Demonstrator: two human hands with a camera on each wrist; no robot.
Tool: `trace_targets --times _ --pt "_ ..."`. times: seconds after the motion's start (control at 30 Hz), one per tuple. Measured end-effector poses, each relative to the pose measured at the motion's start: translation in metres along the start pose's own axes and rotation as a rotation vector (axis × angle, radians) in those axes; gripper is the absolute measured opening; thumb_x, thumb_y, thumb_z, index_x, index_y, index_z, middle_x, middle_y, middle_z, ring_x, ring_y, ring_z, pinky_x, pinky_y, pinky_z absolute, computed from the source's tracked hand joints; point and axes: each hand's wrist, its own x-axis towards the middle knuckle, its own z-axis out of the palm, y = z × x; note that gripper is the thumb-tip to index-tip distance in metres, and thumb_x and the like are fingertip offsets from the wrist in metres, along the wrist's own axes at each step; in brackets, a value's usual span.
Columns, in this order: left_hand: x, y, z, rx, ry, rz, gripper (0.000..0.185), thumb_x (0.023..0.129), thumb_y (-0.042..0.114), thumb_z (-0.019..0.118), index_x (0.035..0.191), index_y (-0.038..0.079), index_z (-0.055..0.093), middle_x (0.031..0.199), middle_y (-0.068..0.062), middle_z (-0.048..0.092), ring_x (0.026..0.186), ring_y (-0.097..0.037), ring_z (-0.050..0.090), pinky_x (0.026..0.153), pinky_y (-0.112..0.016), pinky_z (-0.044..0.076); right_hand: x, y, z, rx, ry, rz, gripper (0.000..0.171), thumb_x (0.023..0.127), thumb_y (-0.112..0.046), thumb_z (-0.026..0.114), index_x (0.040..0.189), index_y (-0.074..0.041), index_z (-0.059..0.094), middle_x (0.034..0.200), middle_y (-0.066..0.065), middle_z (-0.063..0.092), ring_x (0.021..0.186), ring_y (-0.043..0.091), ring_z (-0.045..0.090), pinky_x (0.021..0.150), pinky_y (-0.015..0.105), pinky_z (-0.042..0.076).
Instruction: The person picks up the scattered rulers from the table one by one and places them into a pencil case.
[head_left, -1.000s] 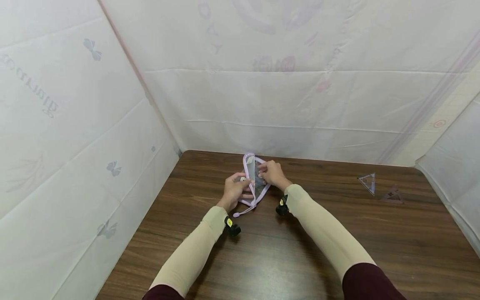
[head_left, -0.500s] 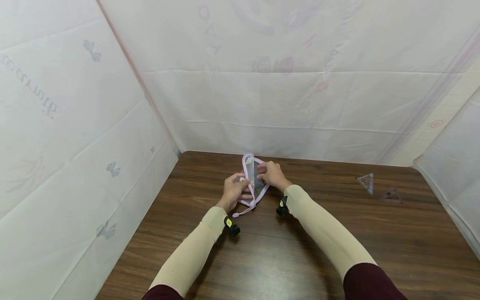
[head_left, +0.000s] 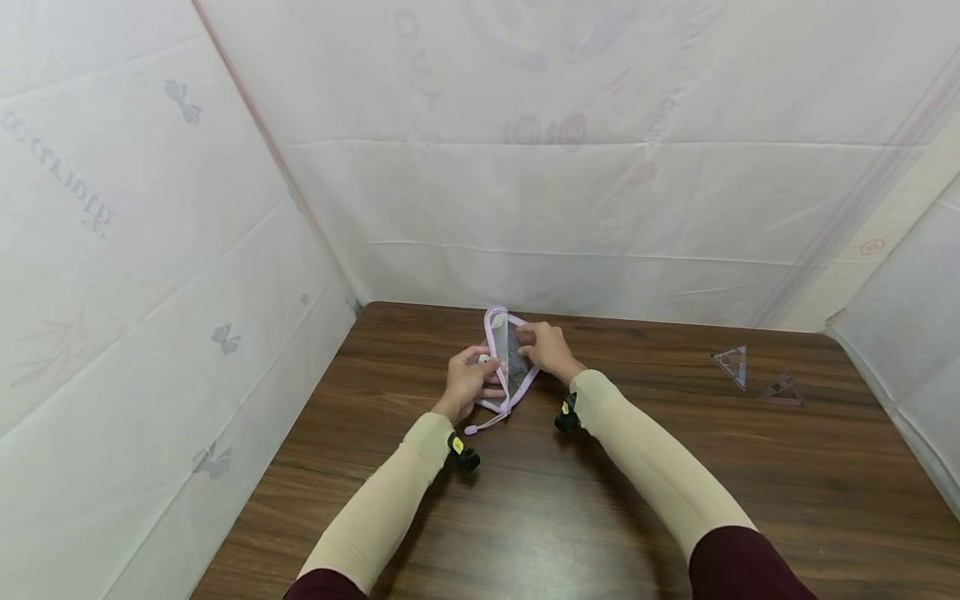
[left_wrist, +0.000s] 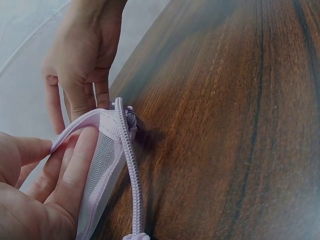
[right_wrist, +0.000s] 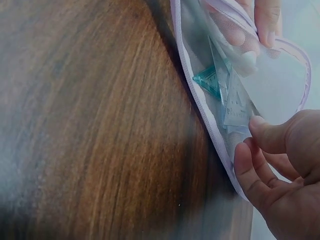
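A mesh pouch with lilac edging stands spread open between both hands near the table's far edge. My left hand holds one side of its mouth, the thumb outside and the fingers inside the lilac rim. Within the mesh, the right wrist view shows a teal set square beside a clear set square. The thumb and fingers of my right hand pinch the clear one's lower corner at the pouch's mouth. A lilac pull cord hangs from the near end of the pouch.
Farther right on the dark wooden table lie a clear set square and a pinkish see-through triangle. Pale printed sheeting hangs behind the table and along both sides.
Both hands stay at the pouch almost unmoved. My right hand's fingers shift very slightly to the right in the last half second.
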Motion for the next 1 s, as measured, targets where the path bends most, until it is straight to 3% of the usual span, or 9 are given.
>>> trace_targets --times 0.3,0.57,0.8,1.0 --pt "0.000 0.000 -0.001 -0.001 -0.008 -0.002 0.028 0.098 0.002 0.067 0.125 -0.002 0.060 0.088 -0.013 0.073 0.066 -0.020 0.070 0.062 -0.044 0.066 -0.004 0.001 -0.004 -0.011 0.006 -0.024 0.044 0.094 -0.002 0.073 0.137 -0.002 0.063 0.126 0.017 0.071 0.124 0.035 0.062 0.102 0.047 0.056" --pt "0.001 -0.001 -0.001 -0.004 -0.013 0.005 0.027 0.098 0.001 0.067 0.124 -0.003 0.060 0.085 -0.012 0.072 0.066 -0.019 0.069 0.061 -0.043 0.066 -0.007 0.005 -0.013 -0.020 0.037 -0.070 0.045 0.093 -0.004 0.075 0.137 -0.003 0.064 0.122 0.019 0.072 0.111 0.037 0.067 0.090 0.048 0.061" --pt "0.000 -0.001 -0.002 -0.007 -0.015 0.011 0.026 0.098 0.002 0.068 0.122 -0.003 0.060 0.087 -0.013 0.073 0.066 -0.019 0.069 0.061 -0.044 0.066 -0.010 0.011 -0.022 -0.068 0.068 -0.124 0.044 0.095 -0.007 0.074 0.137 -0.003 0.064 0.121 0.018 0.072 0.099 0.030 0.069 0.082 0.044 0.060" --pt "0.000 -0.001 -0.001 -0.005 -0.013 0.008 0.026 0.098 0.002 0.068 0.122 -0.003 0.061 0.086 -0.012 0.073 0.065 -0.019 0.070 0.061 -0.043 0.066 -0.014 0.016 -0.032 -0.088 0.080 -0.144 0.043 0.095 -0.006 0.074 0.136 -0.002 0.064 0.122 0.019 0.072 0.102 0.032 0.069 0.086 0.048 0.060"
